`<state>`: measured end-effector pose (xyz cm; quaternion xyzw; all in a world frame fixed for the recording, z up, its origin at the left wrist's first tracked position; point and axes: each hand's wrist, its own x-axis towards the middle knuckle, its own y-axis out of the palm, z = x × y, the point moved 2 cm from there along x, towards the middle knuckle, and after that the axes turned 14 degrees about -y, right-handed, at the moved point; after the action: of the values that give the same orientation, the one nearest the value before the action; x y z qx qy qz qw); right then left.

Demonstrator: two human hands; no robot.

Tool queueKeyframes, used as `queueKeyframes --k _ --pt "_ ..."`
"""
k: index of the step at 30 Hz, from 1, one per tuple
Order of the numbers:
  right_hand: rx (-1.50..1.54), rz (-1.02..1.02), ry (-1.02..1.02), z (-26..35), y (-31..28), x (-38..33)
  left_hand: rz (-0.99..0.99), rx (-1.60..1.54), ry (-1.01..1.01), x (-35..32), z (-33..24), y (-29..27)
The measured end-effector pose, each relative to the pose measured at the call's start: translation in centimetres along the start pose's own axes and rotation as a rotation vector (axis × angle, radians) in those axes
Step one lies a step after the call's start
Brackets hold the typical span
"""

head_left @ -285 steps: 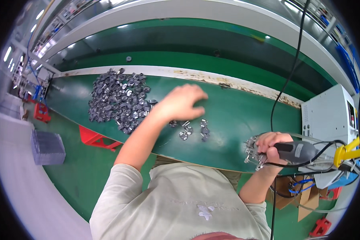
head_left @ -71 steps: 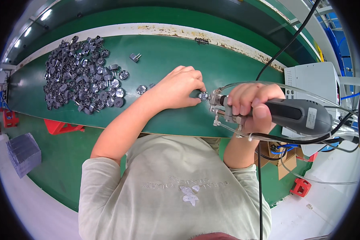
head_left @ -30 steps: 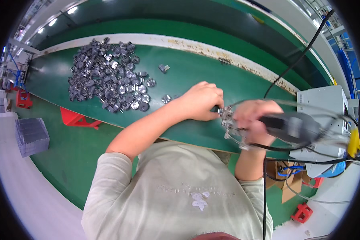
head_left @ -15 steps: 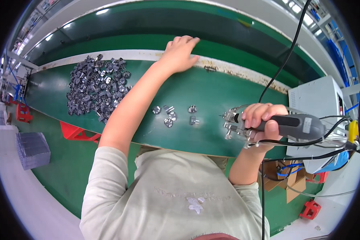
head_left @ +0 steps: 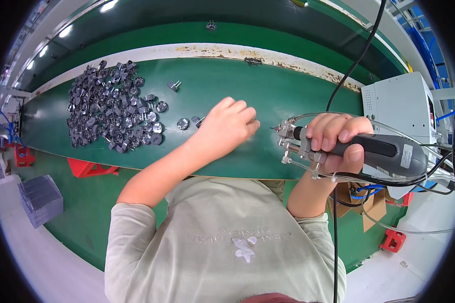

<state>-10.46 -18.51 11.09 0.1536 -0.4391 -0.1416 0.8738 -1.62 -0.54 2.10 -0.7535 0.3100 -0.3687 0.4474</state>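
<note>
My left hand is over the middle of the green bench, back of the hand up and fingers curled down together. Whatever is between its fingertips is hidden. Beside its wrist lie a small round grey part with a shiny metal face and another small part, partly covered by the hand. My right hand is wrapped round a black and grey handheld power tool, above the bench's right side. The tool's metal head and thin tip point left toward my left hand, a short gap away.
A big heap of similar grey parts covers the bench's left side, with one loose part beside it. Another part sits on the green strip beyond the white rail. A white machine box stands right; black cables hang there.
My left hand has come back from the far rail to the bench middle, its fingers now curled. A part now shows on the strip beyond the rail. The power tool stays in my right hand.
</note>
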Motion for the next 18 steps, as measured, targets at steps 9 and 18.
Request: queueKeyframes --k 9,18 --pt "0.010 0.013 0.005 0.5 -0.2 -0.3 -0.128 -0.038 0.070 -2.4 -1.1 1.2" --pt "-0.005 0.116 0.002 0.3 -1.0 -0.4 -0.144 -0.016 0.164 -3.8 -1.6 -0.7"
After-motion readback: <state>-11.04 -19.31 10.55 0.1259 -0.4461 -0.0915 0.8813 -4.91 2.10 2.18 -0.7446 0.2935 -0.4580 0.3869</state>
